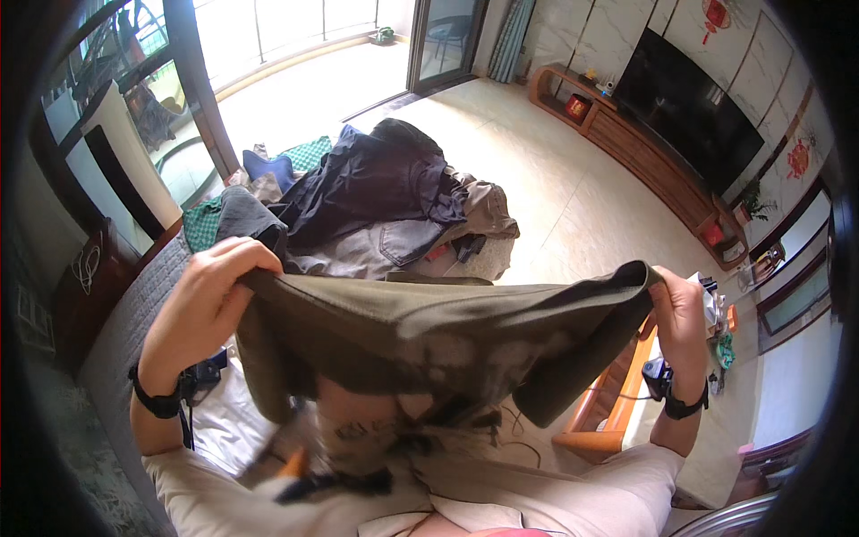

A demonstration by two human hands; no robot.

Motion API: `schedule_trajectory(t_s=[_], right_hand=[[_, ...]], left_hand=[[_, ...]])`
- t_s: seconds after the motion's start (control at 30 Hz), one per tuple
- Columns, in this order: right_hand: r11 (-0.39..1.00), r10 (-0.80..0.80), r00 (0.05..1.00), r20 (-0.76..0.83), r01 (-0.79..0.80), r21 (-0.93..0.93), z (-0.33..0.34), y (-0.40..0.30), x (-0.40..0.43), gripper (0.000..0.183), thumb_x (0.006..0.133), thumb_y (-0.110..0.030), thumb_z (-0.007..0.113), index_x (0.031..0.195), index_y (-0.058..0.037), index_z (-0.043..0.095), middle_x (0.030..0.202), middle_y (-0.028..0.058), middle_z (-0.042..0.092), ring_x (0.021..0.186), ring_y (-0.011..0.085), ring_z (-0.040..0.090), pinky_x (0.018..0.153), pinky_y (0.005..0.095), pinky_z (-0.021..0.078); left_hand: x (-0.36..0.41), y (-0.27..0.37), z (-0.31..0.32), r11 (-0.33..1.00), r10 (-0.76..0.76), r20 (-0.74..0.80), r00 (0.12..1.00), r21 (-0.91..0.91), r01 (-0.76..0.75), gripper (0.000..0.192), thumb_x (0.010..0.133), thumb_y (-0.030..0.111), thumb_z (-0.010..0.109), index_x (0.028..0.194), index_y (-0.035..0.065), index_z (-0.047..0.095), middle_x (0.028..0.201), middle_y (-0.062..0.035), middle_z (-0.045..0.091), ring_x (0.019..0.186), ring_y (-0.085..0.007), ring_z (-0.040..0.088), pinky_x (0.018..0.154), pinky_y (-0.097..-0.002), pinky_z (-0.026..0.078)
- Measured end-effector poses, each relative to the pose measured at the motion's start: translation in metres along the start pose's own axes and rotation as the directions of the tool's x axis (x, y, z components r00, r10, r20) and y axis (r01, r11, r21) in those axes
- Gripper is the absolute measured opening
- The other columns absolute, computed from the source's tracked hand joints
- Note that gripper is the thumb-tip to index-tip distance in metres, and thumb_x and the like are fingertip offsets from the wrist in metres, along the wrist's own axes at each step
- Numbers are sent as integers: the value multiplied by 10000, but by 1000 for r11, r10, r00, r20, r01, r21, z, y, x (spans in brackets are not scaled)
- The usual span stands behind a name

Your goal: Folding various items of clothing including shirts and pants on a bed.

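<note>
An olive-green garment (376,322), perhaps a shirt, hangs stretched between my two raised hands. My left hand (215,288) grips its upper left corner, fingers folded over the cloth. At the upper right corner, my right hand (678,302) pinches the fabric, which curls into a loop there. The lower part droops and is blurred, hiding much of what lies behind it. Both wrists wear black straps with small devices. Beyond the garment lies a heap of clothes, with dark navy trousers (362,181), grey jeans (409,241) and a brown garment (493,205).
A grey quilted cover (154,288) runs along the left. An orange-brown wooden table (590,436) stands at the right, close to my right forearm. Farther off are a wooden TV cabinet (644,141), a television (688,107) and a sliding glass door (446,43).
</note>
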State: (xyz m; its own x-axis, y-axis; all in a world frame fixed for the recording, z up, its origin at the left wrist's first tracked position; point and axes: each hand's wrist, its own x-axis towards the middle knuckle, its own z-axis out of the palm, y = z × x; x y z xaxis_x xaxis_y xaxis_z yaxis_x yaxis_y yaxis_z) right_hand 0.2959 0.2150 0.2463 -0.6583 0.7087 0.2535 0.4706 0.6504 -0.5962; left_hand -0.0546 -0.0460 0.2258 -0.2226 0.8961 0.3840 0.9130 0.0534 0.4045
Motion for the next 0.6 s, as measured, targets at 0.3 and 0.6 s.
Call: schedule_trajectory(t_s=[0.3,0.6], right_hand=[[932,74,980,185,-133,337,26,26,5,343,972,-292,366,1084,-9,524,863,65,620,583,130,630,457,190,479],[966,106,884,456,-201,163,51,50,13,260,823,-96,627,1019,61,560,847,97,663,694,117,637,662,230,507]], left_hand=[[11,13,7,943,-97,396,913,-258,212,189,635,31,547,822,2,559,620,-76,502,564,-135,490,530,-267,382],[4,-15,11,980,-188,497,847,146,132,274,862,237,515,1008,39,637,906,-145,572,844,-327,574,756,-377,464]])
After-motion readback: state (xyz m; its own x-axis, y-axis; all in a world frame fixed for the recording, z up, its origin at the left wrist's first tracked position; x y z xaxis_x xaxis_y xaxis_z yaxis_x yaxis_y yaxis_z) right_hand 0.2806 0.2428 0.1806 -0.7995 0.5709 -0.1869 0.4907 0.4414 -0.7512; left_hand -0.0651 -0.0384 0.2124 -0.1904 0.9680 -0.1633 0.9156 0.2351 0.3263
